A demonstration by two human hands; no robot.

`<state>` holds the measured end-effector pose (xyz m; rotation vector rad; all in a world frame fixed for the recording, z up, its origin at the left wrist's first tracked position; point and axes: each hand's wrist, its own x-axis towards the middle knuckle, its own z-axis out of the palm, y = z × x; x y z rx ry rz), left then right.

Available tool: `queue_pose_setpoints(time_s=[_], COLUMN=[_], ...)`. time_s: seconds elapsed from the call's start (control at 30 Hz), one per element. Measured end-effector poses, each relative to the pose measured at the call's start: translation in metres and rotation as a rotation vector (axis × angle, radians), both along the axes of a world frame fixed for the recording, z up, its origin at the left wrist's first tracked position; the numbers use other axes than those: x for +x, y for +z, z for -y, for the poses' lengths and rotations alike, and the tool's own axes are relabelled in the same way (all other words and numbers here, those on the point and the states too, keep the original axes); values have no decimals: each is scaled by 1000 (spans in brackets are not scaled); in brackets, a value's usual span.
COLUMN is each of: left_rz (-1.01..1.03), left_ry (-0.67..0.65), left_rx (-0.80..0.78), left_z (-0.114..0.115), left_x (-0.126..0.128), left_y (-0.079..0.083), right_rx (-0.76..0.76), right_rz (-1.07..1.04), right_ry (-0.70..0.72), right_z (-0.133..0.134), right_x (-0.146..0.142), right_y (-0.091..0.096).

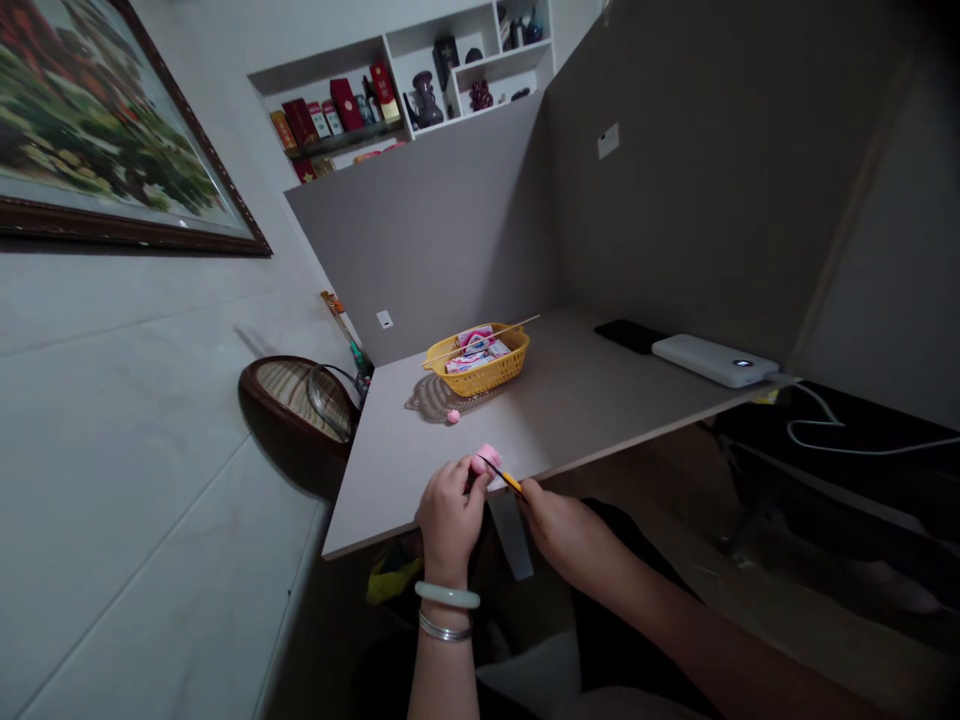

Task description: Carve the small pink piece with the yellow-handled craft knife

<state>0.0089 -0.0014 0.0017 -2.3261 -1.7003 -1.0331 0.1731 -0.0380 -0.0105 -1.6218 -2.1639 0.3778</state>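
Note:
At the table's front edge, my left hand (pixel 451 505) has its fingers closed on a small pink piece (pixel 489 456), soft-looking, its material unclear. Bangles circle that wrist. My right hand (pixel 559 525) grips a tool with a yellow handle (pixel 511 482) and a thin dark blade, which lies against the pink piece; the exact kind of tool is unclear. A small pink ball (pixel 453 416) rests on the table beyond my left hand. Farther back stands a yellow plastic basket (pixel 487 378) with colourful packets inside and a thin stick (pixel 525 322) across its rim.
The grey table (pixel 375 500) has upright panels behind it and on the right. A white power bank (pixel 712 360) with a cable and a dark phone-like slab (pixel 628 336) lie at the right. A brown, round-edged object (pixel 300 425) stands left of the table.

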Motion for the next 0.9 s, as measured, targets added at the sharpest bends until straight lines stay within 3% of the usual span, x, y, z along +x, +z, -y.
queue_pose_setpoints(time_s=[0.27,0.47,0.7,0.9], left_rz=[-8,0,-6,-4], left_ry=[15,-4,11,-13], left_rx=[8,4,6,8], left_z=[1,2,2,3], left_x=[0,1,1,1], left_y=[0,0,3,1], right_rx=[17,17,19,31], right_rz=[42,-14,32,-10], right_ry=[-1,-17,-8,-10], right_z=[-4,2,-4,3], right_x=[0,3,-2,4], right_y=[6,-10,6,-8])
